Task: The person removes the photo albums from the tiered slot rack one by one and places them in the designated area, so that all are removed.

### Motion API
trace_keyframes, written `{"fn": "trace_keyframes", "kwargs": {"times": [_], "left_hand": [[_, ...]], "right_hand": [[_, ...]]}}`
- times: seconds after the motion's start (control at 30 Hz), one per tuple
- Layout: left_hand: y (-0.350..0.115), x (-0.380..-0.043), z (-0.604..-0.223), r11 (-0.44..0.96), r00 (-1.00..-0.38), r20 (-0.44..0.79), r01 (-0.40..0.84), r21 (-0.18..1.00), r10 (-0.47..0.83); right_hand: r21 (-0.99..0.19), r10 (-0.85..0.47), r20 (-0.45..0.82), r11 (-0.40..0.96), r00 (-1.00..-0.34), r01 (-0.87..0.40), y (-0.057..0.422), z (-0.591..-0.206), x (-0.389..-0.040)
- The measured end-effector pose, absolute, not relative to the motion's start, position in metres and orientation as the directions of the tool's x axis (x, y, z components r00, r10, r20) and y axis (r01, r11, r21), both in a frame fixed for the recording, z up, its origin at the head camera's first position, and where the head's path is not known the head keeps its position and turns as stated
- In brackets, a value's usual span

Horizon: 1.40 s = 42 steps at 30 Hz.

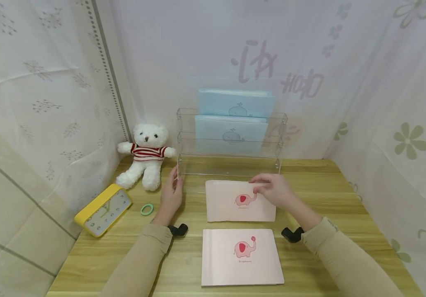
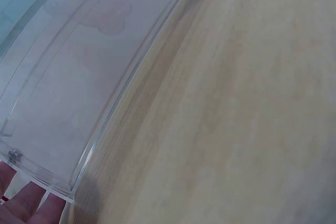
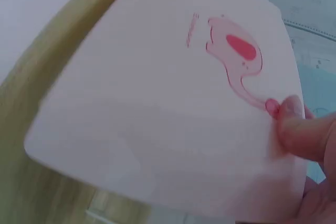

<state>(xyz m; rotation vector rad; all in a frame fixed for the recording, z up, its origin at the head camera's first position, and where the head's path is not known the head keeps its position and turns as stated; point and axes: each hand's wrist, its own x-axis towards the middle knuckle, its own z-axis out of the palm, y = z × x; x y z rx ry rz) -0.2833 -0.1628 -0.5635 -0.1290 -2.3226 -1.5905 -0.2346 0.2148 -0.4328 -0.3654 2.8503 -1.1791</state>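
My right hand (image 1: 275, 190) pinches a pink notebook (image 1: 220, 202) at its upper right edge, thumb on the cover and fingers behind. In the right wrist view the thumb (image 3: 302, 132) lies beside the ball at the tip of the printed elephant's trunk. Fingers of my left hand (image 1: 170, 194) rest against the outer left side of a clear tiered rack (image 1: 227, 165); the left wrist view shows the fingertips (image 2: 29, 200) at its side panel. Two blue whale-print notebooks stand in the rack, one in front (image 1: 213, 138) and one behind (image 1: 216, 101).
Another pink elephant notebook (image 1: 224, 264) lies flat near the front of the wooden table (image 1: 324, 194). To the left are a white teddy bear (image 1: 149, 152) in a striped sweater, a yellow clock (image 1: 103, 210) and a small green ring (image 1: 147, 210). Curtains hang behind and at both sides.
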Motion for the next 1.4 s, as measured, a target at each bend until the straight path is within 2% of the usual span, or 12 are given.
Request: {"fn": "trace_keyframes", "kwargs": {"times": [0.4, 0.7, 1.1, 1.4], "left_hand": [[-0.163, -0.283, -0.564, 0.367, -0.944, 0.314, 0.256, 0.894, -0.107], [-0.163, -0.285, -0.566, 0.357, -0.942, 0.32, 0.267, 0.895, -0.098], [-0.162, -0.281, -0.564, 0.366, -0.945, 0.308, 0.249, 0.897, -0.111], [-0.162, -0.281, -0.562, 0.361, -0.944, 0.31, 0.252, 0.898, -0.112]], "right_hand": [[-0.517, -0.414, 0.036, 0.772, -0.91, -0.371, 0.22, -0.445, -0.246], [-0.477, -0.428, 0.024, 0.789, -0.903, -0.387, 0.22, -0.453, -0.248], [-0.33, -0.468, 0.08, 0.821, -0.88, -0.466, 0.219, -0.469, -0.252], [-0.303, -0.498, 0.077, 0.814, -0.864, -0.496, 0.216, -0.48, -0.247]]}}
